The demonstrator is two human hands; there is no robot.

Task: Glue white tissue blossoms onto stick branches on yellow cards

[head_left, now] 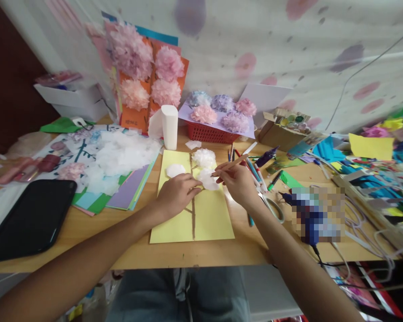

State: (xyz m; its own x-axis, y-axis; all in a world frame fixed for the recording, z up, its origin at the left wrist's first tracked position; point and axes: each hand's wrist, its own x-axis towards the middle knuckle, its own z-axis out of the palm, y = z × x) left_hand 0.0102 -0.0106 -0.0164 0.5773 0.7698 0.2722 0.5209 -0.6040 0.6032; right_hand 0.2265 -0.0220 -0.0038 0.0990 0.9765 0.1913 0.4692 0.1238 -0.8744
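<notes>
A yellow sheet of paper (pixel 210 219) lies in front of me, with a brown trunk and branches drawn on it. On its upper part sit a fluffy white tissue-paper flower (pixel 203 157), a flatter white tissue piece (pixel 175 170) and a white tissue layer (pixel 209 180) between my hands. My left hand (pixel 177 194) rests over the sheet, its thumb and fingers closed at the left edge of that layer. Above its right edge, my right hand (pixel 238 183) grips a brown pencil-like stick (pixel 233 163), slanting up to the right. The fingertips partly hide its lower end.
White tissue sheets (pixel 127 150) and coloured paper (pixel 127 188) lie left, near a black tray-like object (pixel 30 217). Scissors (pixel 272 206), pens and a blue glue gun (pixel 309 217) with cords are on the right. Behind stand a white bottle (pixel 169 127) and a red basket (pixel 208 133).
</notes>
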